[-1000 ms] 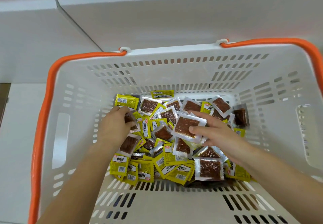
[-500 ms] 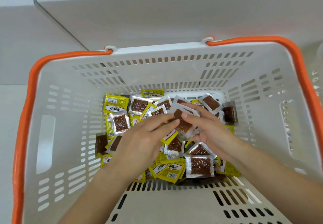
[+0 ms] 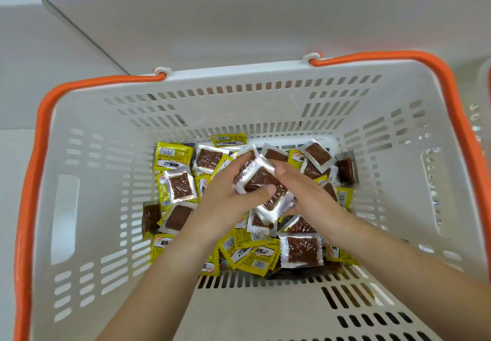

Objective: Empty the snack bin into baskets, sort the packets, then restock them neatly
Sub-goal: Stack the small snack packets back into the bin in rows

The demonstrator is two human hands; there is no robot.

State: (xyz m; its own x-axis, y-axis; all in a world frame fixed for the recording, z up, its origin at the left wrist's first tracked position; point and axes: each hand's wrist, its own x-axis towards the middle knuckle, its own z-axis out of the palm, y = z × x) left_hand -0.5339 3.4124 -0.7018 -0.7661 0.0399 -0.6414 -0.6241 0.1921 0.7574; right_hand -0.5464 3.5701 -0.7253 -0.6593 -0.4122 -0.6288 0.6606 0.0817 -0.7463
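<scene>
A white slotted basket [image 3: 87, 170] with an orange handle rim holds a heap of small snack packets on its floor. Some packets are yellow [image 3: 173, 155], others are clear and silver with a brown slab inside [image 3: 302, 251]. My left hand [image 3: 225, 205] and my right hand [image 3: 310, 194] meet over the middle of the heap. Between them they hold a small stack of clear brown packets [image 3: 259, 178], left thumb pressed on top, right fingers along its far edge. Packets under my hands are hidden.
The basket stands on a pale grey surface against a pale wall [image 3: 239, 21]. A second white basket's edge [image 3: 485, 96] shows at the far right. The basket's near floor [image 3: 252, 308] is bare slotted plastic.
My left hand moved from the left side of the heap to the middle and joined the right hand. Both now grip a stack of clear brown packets, lifted slightly.
</scene>
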